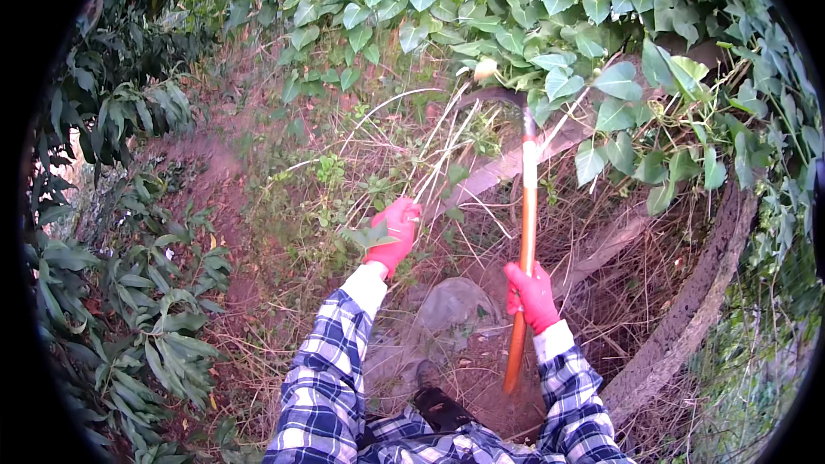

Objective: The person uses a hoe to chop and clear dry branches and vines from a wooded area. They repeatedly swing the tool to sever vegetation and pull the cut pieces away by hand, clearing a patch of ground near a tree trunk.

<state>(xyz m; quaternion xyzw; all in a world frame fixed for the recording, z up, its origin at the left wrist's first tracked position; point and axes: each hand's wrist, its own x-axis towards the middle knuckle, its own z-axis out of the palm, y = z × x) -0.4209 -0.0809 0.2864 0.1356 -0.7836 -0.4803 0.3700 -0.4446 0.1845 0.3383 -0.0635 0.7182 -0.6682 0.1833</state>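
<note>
My left hand [396, 235], in a red glove, is closed around a bunch of pale vine stems [445, 148] that run up toward the leafy mass. A green leaf [370, 236] lies across that wrist. In my right hand [533, 295], also red-gloved, is the orange handle [528, 225] of a sickle. The tool stands nearly upright in the picture, its butt end below my fist. Its dark curved blade [493, 95] points left at the top, behind the upper part of the stems and partly hidden by leaves.
Heart-shaped vine leaves [554, 6] hang thickly across the top and right. Wooden beams [486, 180] and a thick curved trunk or log [689, 309] slant through dry stems at right. Long-leaved branches [167, 335] crowd the left. A rounded grey stone [457, 306] lies ahead of my boot [441, 406].
</note>
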